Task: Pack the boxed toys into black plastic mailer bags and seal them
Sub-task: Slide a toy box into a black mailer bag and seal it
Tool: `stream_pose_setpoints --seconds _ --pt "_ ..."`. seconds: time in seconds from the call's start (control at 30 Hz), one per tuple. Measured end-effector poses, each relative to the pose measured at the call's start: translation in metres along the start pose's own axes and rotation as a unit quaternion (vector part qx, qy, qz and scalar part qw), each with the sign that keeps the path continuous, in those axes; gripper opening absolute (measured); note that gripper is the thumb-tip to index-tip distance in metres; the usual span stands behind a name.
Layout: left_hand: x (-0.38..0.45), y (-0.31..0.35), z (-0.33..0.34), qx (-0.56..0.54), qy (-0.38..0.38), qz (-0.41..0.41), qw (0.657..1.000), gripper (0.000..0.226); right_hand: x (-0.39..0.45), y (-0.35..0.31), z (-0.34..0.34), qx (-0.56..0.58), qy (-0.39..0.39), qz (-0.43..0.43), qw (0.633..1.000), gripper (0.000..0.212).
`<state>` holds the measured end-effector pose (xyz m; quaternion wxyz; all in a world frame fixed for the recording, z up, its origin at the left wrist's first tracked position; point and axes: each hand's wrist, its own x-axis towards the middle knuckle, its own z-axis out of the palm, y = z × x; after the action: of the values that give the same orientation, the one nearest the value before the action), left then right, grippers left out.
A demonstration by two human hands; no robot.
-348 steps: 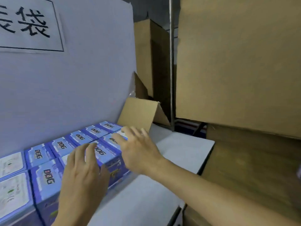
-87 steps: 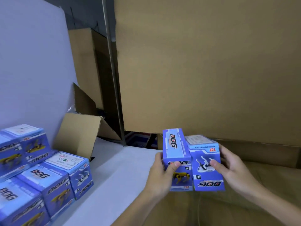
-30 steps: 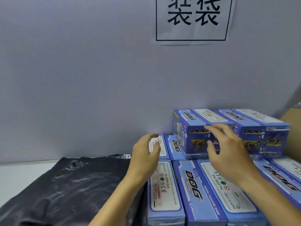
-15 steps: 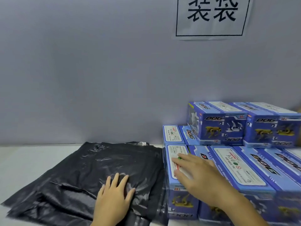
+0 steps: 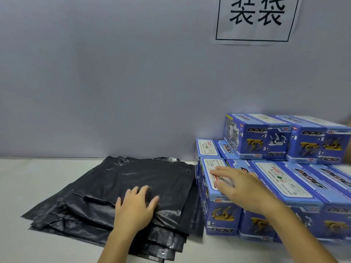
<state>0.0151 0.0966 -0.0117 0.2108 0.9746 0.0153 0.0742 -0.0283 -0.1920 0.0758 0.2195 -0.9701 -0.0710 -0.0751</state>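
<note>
Several slick black mailer bags (image 5: 121,194) under the flat, ungripping left hand (image 5: 135,210) could lift together, while the open right hand (image 5: 237,188) just rests on the leftmost toy box (image 5: 218,198).

left hand (image 5: 135,210): bare, no glove, ring or watch; short trimmed nails
left forearm (image 5: 114,247): bare to the near edge of the frame, no sleeve in view
right hand (image 5: 241,188): bare, no glove or ring
right forearm (image 5: 300,236): bare, slim, no sleeve or wristband in view
</note>
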Motion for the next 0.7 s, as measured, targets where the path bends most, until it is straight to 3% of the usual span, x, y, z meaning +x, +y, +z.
stream_pose_setpoints --seconds 0.07,0.13,0.3,0.53,0.63,0.7 --pt "-0.001 0.001 -0.008 -0.007 0.077 -0.057 0.995 0.056 -0.001 0.0 0.0 0.01 0.004 -0.001 1.0 0.04" --pt "-0.001 -0.005 -0.015 0.0 0.104 -0.107 0.989 0.056 -0.001 -0.001 -0.001 0.018 0.002 -0.003 1.0 0.038" --pt "0.0 -0.02 -0.011 0.012 -0.011 -0.144 0.989 0.056 -0.004 -0.002 -0.003 0.026 -0.004 -0.009 1.0 0.033" --pt "0.004 -0.038 -0.02 0.021 0.002 -0.196 0.98 0.049 -0.007 -0.001 -0.001 0.017 0.015 -0.02 1.0 0.033" --pt "0.0 -0.042 -0.026 0.048 0.059 -0.194 0.978 0.052 -0.008 0.0 0.0 0.012 0.027 -0.027 0.999 0.036" --pt "-0.001 -0.033 -0.027 0.067 0.134 -0.143 0.978 0.054 -0.008 0.001 0.003 0.005 0.055 -0.029 0.998 0.042"
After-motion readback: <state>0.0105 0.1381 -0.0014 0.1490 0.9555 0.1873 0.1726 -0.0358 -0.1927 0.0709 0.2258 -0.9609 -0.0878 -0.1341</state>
